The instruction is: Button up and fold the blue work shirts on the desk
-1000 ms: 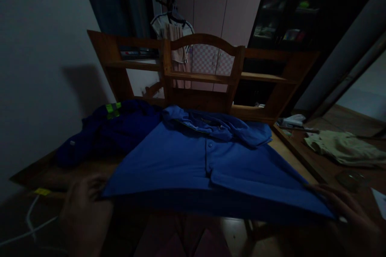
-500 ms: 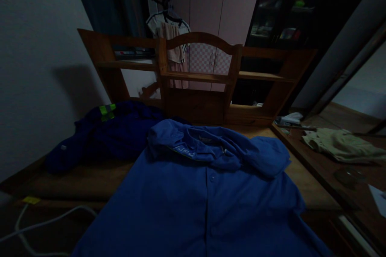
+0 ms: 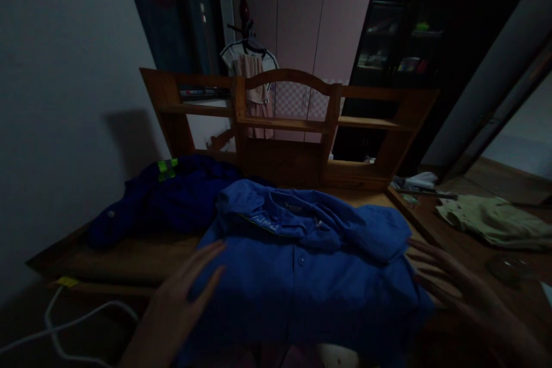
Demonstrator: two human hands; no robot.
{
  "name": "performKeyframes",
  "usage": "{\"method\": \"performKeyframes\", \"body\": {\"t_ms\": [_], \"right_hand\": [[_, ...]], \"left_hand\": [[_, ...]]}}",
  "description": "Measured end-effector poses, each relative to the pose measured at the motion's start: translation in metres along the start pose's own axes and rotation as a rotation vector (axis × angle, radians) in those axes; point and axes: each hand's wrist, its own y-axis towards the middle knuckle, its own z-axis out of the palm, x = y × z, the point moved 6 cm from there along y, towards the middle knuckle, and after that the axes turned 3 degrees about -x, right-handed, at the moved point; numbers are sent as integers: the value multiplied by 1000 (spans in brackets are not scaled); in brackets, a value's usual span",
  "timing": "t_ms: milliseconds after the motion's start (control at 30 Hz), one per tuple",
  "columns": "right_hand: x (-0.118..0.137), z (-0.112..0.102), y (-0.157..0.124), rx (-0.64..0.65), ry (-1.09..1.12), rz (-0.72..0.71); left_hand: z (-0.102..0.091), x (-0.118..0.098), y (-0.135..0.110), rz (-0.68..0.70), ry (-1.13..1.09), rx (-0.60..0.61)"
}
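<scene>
A blue button-front shirt (image 3: pixel 254 264) lies spread on the wooden desk (image 3: pixel 129 256), its collar toward the back and its lower part reaching the front edge. My left hand (image 3: pixel 183 293) is at the shirt's left side, thumb and fingers apart, over or touching the cloth; contact is hard to tell. On the right, my right hand (image 3: pixel 457 276) has its fingers spread beside the shirt's right sleeve and side. Neither hand shows anything gripped. A dark blue garment (image 3: pixel 172 198) with a yellow-green reflective patch lies bunched at the back left.
A wooden shelf rack (image 3: pixel 282 123) stands along the desk's back. To the right, a brown table (image 3: pixel 466 247) holds a pale green cloth (image 3: pixel 495 218) and a round glass-like object (image 3: pixel 511 270). A white cable (image 3: pixel 86 316) hangs at the lower left.
Both hands have come into view, one at each side of the shirt. The shirt's lower part now looks shorter at the front, and the camera view has tilted up slightly.
</scene>
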Motion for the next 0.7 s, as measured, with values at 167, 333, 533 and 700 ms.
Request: {"method": "performKeyframes", "body": {"t_ms": [167,333,533,700], "right_hand": [[21,70,80,251,-74,-153],[28,118,106,385,-256,-254],[-3,115,119,326,-248,-153],[-27,71,156,49,-41,41]], "left_hand": [[22,-2,128,133,69,-55],[87,32,175,37,129,544],[100,62,166,8,165,903],[70,53,190,100,23,716]]}}
